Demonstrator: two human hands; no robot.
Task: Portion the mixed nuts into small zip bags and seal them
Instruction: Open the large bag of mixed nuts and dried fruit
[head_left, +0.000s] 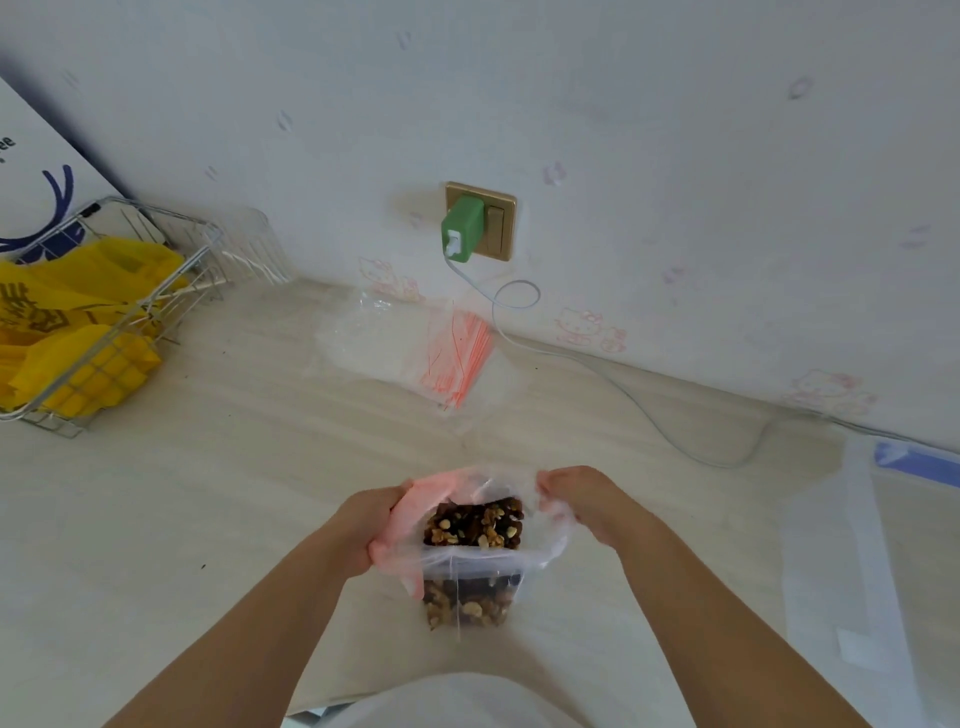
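Nut container (470, 597) front; zip bags (410, 348) behind; basket (104, 322) left.

White box (31, 171): letters "ee", rest cut off | yellow bags (57, 312): dark characters, unreadable | wall (675, 130): cartoon cat stickers

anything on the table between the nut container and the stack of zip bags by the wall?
Nothing: in the head view, only bare tabletop lies between the nut container and the stack of zip bags.
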